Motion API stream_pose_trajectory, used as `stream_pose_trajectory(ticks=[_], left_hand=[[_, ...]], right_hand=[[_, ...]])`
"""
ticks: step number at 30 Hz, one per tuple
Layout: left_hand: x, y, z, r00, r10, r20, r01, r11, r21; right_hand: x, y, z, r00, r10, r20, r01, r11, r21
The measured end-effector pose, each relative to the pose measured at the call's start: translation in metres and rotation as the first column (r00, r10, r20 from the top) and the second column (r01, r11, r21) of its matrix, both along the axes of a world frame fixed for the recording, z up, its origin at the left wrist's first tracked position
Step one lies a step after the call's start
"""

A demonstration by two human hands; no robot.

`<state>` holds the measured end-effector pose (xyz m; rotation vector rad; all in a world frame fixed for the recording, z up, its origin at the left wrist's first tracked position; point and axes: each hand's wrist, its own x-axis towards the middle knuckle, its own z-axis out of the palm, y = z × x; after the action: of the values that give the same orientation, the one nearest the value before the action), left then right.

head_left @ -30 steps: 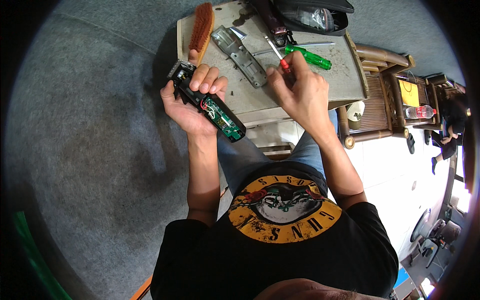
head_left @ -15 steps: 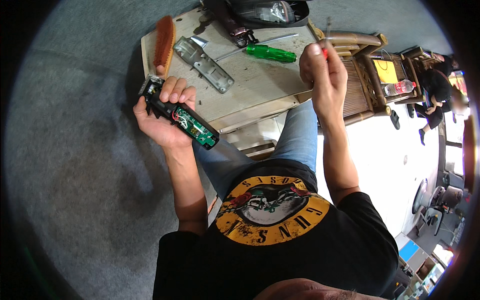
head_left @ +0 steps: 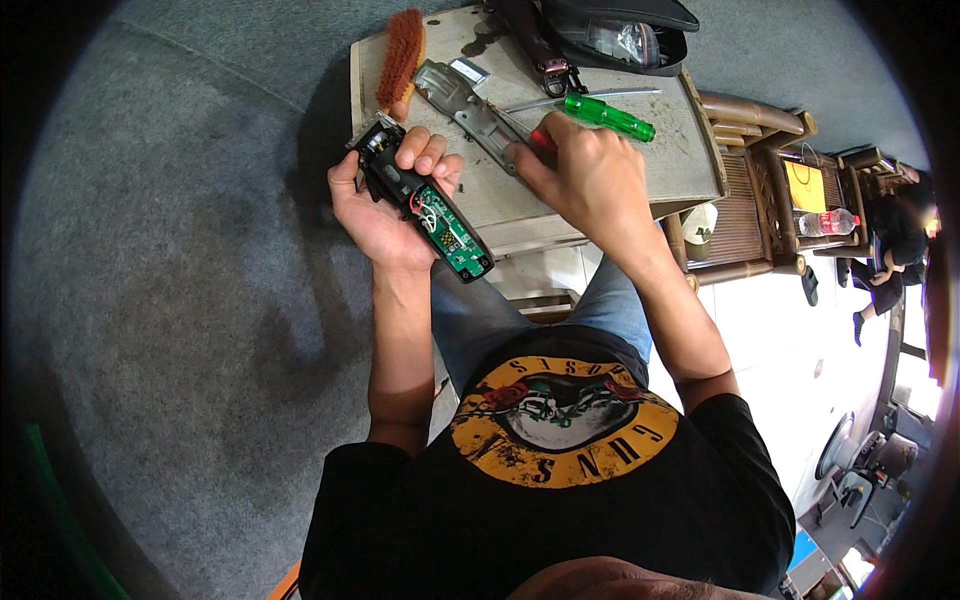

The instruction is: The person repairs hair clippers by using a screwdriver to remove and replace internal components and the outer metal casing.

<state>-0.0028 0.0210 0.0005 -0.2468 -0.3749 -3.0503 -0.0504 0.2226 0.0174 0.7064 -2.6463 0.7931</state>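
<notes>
My left hand (head_left: 395,215) is wrapped around an opened hair clipper (head_left: 410,190), its blade end pointing to the upper left. A green circuit board (head_left: 450,238) and red and white wires show in its body. Over the table, my right hand (head_left: 597,175) is closed on a small red-handled screwdriver (head_left: 543,138); most of it is hidden by my fingers. Just left of that hand lies the clipper's grey housing half (head_left: 480,125), inner side up. Beyond my knuckles rests a green screwdriver handle (head_left: 610,117).
A brown-bristled brush (head_left: 401,60) lies at the table's (head_left: 690,165) left edge. A second, dark clipper (head_left: 535,45) and an open black case (head_left: 620,45) are at the back. To the right stand bamboo chairs (head_left: 735,190), with a cap (head_left: 699,228), a bottle (head_left: 828,222) and a seated person farther off.
My right hand has come down and left with the screwdriver, from raised beside the table to next to the housing half. My left hand still holds the clipper. The view has shifted.
</notes>
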Motion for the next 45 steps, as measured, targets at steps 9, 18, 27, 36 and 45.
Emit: stream_pose_trajectory(ticks=[9, 18, 27, 36, 45], left_hand=[[-0.001, 0.001, 0.0, 1.0, -0.002, -0.01, 0.002, 1.0, -0.012], [-0.002, 0.001, 0.0, 1.0, -0.026, -0.002, 0.026, 1.0, 0.011], [0.0, 0.002, 0.004, 0.998, 0.008, 0.059, -0.009, 1.0, 0.011], [0.0, 0.001, -0.002, 0.993, 0.02, -0.116, -0.014, 0.998, 0.057], [0.001, 0.0, -0.004, 0.996, 0.06, -0.069, -0.056, 0.996, 0.062]], right_hand=[[-0.013, 0.009, 0.005, 0.998, -0.028, -0.057, 0.018, 0.987, -0.161], [-0.016, 0.006, 0.001, 0.988, -0.146, -0.055, 0.138, 0.982, -0.125], [-0.008, 0.007, 0.007, 0.999, -0.022, -0.024, 0.017, 0.981, -0.191], [0.008, -0.011, -0.002, 0.932, 0.361, 0.004, -0.351, 0.909, -0.224], [0.006, -0.021, 0.005, 0.95, 0.302, 0.083, -0.296, 0.952, -0.079]])
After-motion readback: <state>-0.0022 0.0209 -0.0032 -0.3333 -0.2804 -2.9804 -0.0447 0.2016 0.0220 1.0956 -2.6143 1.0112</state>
